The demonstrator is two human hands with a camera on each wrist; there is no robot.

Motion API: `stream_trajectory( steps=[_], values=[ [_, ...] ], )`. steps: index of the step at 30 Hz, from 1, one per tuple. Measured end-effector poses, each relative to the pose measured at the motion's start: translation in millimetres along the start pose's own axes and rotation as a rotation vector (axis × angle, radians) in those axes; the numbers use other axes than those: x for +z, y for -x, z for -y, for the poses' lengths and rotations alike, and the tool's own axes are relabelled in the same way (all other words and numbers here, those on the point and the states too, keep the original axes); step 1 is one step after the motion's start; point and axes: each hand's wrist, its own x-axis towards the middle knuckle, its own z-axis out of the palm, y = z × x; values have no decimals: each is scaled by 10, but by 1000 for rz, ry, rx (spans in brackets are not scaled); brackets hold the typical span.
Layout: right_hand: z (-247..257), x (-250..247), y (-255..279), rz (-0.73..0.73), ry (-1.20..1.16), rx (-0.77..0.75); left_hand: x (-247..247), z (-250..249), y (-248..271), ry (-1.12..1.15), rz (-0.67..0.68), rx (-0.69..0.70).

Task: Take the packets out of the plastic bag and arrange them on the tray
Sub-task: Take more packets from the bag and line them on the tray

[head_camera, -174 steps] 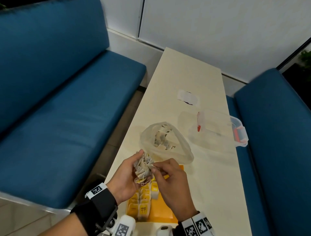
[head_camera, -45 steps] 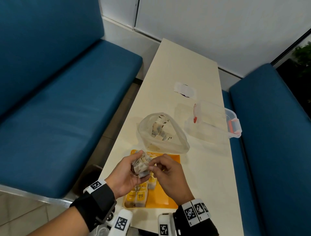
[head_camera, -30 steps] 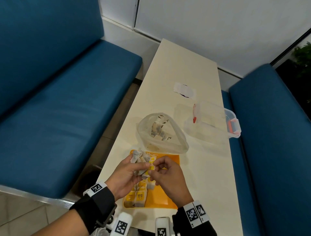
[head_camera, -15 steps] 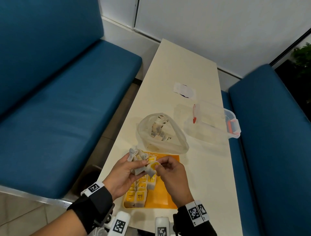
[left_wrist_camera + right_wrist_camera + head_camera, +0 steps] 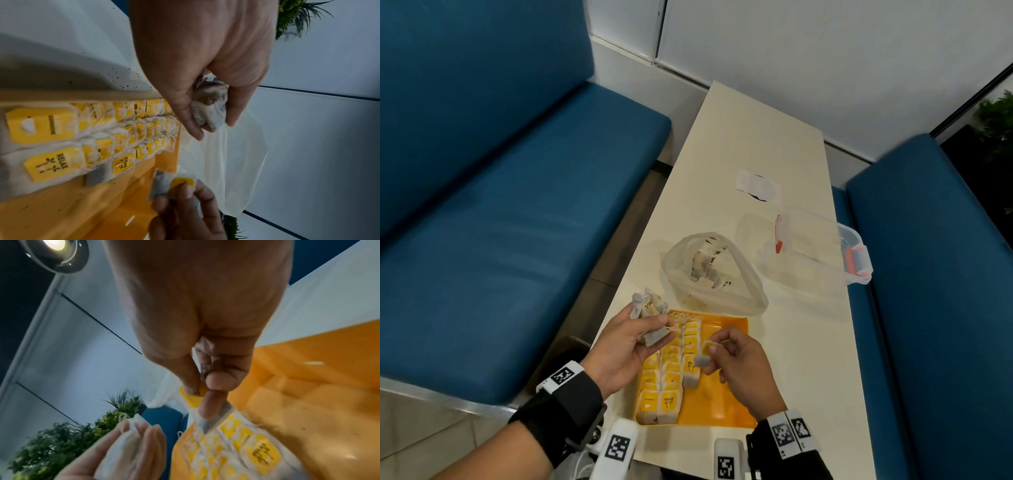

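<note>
An orange tray lies at the table's near end, with rows of yellow-tagged tea packets along its left side. Above the tray's left edge my left hand grips a bunch of tea packets, also seen as a grey bundle of packets. My right hand pinches a single packet by its yellow tag over the tray's middle; the single packet hangs from thumb and forefinger. The clear plastic bag sits just beyond the tray, open, with several packets inside.
A clear lidded container with red clasps stands right of the bag. A small white wrapper lies farther along the cream table. Blue bench seats flank the table on both sides.
My hands have drawn apart: the right one pulled one packet free of the bunch and moved right and down over the tray. The left hand still holds the bunch.
</note>
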Motion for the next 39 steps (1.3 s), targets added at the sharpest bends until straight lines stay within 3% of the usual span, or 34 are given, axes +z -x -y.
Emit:
stream_trajectory(
  steps=[13, 25, 29, 39],
  values=[
    [-465, 221, 18, 102, 248, 225, -24, 44, 13, -63, 8, 11],
    [-478, 330, -71, 123, 249, 248, -58, 78, -14, -145, -22, 23],
    [-493, 316, -71, 79, 345, 215, -45, 84, -17, -142, -19, 21],
    [-475, 365, -104, -17, 320, 219, -52, 73, -56, -174, -23, 13]
  ],
)
